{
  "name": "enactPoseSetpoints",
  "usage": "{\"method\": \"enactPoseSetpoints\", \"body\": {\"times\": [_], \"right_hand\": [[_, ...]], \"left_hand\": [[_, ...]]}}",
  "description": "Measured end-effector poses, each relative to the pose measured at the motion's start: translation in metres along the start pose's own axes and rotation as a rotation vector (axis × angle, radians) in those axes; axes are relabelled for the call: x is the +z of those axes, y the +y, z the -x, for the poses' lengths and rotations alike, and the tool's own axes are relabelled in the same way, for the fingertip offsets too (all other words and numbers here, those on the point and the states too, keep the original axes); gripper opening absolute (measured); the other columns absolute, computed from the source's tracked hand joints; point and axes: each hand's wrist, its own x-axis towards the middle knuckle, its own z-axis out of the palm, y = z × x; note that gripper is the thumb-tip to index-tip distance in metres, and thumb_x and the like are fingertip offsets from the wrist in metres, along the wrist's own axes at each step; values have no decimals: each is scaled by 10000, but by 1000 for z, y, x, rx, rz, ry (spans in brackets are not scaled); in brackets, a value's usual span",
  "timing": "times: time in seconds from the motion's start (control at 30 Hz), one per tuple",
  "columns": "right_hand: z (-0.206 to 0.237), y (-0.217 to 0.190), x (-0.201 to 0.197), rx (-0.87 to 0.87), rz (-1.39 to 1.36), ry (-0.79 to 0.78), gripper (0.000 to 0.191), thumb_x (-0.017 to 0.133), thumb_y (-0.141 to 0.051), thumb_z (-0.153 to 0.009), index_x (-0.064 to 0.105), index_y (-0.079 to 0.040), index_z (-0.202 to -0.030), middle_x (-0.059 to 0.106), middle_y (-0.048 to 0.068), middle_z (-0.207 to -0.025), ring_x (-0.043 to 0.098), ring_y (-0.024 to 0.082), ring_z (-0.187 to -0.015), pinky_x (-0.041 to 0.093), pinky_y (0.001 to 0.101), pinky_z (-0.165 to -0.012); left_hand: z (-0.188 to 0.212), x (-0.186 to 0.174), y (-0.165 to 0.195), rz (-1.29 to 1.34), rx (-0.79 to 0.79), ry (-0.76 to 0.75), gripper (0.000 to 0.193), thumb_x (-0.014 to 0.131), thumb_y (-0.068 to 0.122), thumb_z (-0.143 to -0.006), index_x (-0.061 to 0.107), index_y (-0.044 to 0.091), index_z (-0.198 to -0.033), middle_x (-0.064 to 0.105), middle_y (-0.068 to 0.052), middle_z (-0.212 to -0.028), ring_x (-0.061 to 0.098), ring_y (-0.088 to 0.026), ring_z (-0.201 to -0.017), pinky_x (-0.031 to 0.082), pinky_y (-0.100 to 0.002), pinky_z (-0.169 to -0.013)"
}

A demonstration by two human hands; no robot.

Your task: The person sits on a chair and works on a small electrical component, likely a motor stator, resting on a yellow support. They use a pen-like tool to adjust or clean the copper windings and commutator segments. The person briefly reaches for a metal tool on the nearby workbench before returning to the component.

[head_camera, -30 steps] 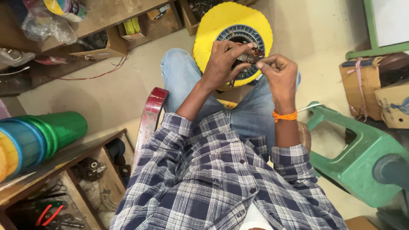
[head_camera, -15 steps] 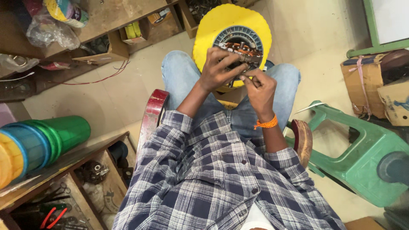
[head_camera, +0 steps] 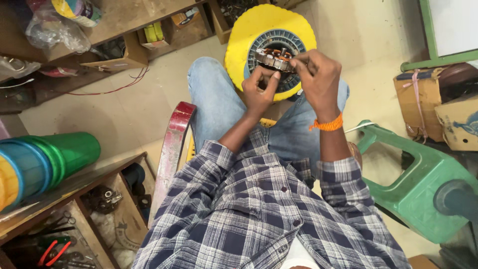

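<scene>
Head view: a pale floor (head_camera: 149,99) is seen from above, with a person seated over it in a blue and white checked shirt (head_camera: 259,209) and blue jeans (head_camera: 214,104). A green plastic stool (head_camera: 423,184) is set at the person's right, and a wooden shelf (head_camera: 89,199) with stacked green and blue tubs (head_camera: 45,159) is placed at the left. A yellow round stool (head_camera: 244,45) is positioned beyond the knees, and cardboard boxes (head_camera: 448,109) are stacked further right. A round motor core (head_camera: 275,59) with copper windings is held up in front of the yellow stool, between both hands. The left hand (head_camera: 260,89) is closed on the core's near edge, with thumb and fingers pinched at its rim. The right hand (head_camera: 318,79) is clasped over the core's right side from above. An orange thread band (head_camera: 327,124) is worn on the right wrist.
</scene>
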Motion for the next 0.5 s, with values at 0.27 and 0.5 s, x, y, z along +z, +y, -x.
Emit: {"method": "enactPoseSetpoints", "body": {"times": [0.27,0.5], "right_hand": [[-35,16,5,208,-179,-183,56,790,-36,-915,768,0,-952,444,-78,-612,352,9,-572,270,250,-509],[-45,46,5,271,-344,-273,67,769,-36,-931,749,22,-957,514,-82,-670,408,-10,-597,310,205,-535]], "left_hand": [[0,13,-14,350,-232,-39,122,707,12,-959,624,36,-872,586,64,-707,489,5,-620,371,-204,-561],[1,16,-11,327,-252,-47,100,703,26,-959,638,23,-883,580,70,-693,470,15,-619,351,-198,-556]]}}
